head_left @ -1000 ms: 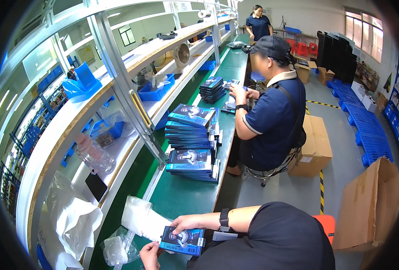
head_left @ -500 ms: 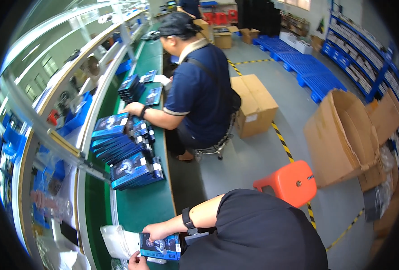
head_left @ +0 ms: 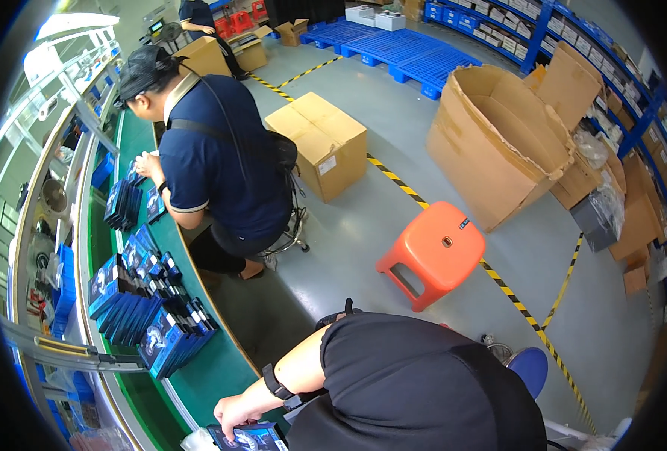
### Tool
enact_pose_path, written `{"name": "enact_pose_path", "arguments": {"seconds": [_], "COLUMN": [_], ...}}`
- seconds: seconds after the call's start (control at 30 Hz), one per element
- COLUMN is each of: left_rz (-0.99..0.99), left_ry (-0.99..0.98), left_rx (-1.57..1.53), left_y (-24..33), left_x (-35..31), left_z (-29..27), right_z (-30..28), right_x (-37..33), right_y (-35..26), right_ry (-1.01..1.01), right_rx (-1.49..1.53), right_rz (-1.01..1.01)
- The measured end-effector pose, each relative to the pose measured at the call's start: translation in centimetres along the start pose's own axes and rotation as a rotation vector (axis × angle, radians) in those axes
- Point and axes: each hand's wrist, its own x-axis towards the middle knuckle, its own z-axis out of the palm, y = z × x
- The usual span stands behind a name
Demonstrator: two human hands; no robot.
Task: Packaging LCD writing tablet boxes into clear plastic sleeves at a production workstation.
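My right hand (head_left: 239, 412), with a black watch on its wrist, grips the upper edge of a flat blue and black printed box (head_left: 254, 437) at the picture's lower edge. The thumb and fingers are closed on it, and the lower part of the box is cut off. Beside it lies a piece of white wrapping (head_left: 198, 440), mostly out of the picture. My left hand is out of view. Farther along the green bench top (head_left: 221, 376) stand stacks of similar blue boxes (head_left: 169, 342), apart from my hand.
A co-worker (head_left: 221, 150) in a dark blue shirt sits farther up the bench, hands near more boxes. An orange stool (head_left: 442, 252) stands on the floor to the right. Beyond are a closed carton (head_left: 318, 143), a large open carton (head_left: 491, 150) and blue pallets (head_left: 394, 49).
The view has swung, so the bench and boxes sit lower and farther left. My left hand has left the picture. My right hand stays on the box. The co-worker's hand has left the nearer stacks.
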Motion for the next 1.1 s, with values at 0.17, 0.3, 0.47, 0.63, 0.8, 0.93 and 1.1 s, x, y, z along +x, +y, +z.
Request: {"name": "enact_pose_path", "arguments": {"seconds": [0.17,0.3,0.47,0.63,0.8,0.93,1.1], "left_rz": [-0.108,-0.161,-0.043,0.248,0.316,0.398,0.429], "left_ry": [-0.024,0.156,0.515,0.616,0.587,0.516,0.546], "left_rx": [-0.387,-0.783,-0.039,0.528,0.869,1.072,0.832], "left_y": [-1.4,-4.1,-6.1,-6.1,-5.4,-3.7,-6.1], "left_x": [2.1,1.6,-0.9,-3.7,-3.7,-1.5,2.1], "left_z": [0.1,-1.2,0.1,2.0,2.9,5.1,3.4], "right_z": [-1.1,-1.5,-7.0,-13.1,-13.6,-12.1,-9.0], "right_x": [1.6,-2.4,-4.2,-5.0,-5.2,-4.0,-3.7], "right_y": [2.1,0.3,-1.5,-0.2,-0.9,-0.6,-0.9], "right_ry": [0.052,-0.071,-0.179,-0.264,-0.245,-0.256,-0.344], "right_rx": [-0.014,-0.122,0.216,0.572,0.578,0.453,0.307], "right_rz": [0.000,0.003,0.260,0.314,0.317,0.325,0.369]}}
